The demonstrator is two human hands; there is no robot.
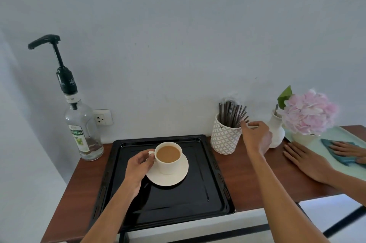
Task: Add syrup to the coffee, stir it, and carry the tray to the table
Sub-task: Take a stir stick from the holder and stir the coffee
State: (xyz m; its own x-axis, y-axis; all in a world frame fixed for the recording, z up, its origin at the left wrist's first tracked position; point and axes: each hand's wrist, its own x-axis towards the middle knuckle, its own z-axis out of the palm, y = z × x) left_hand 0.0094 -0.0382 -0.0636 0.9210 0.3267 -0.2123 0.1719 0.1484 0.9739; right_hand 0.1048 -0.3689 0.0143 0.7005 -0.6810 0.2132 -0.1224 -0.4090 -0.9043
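Observation:
A white cup of milky coffee (168, 154) stands on a white saucer (172, 178) in the black tray (210, 181) on the brown counter. My left hand (137, 165) pinches the cup's handle. At the back left stands a clear syrup bottle (83, 132) with a tall black pump, its spout pointing left. My right hand (256, 136) reaches to a patterned white holder (224, 138) full of dark stirrers (232, 113), thumb and forefinger touching one at the rim. Whether they grip it is unclear.
Another person's two hands (305, 158) rest at the right, one on a teal cloth (336, 149) over a pale mat. A white vase (276, 132) and pink flowers (310, 111) stand beside the holder. A wall socket (102, 117) sits behind the bottle.

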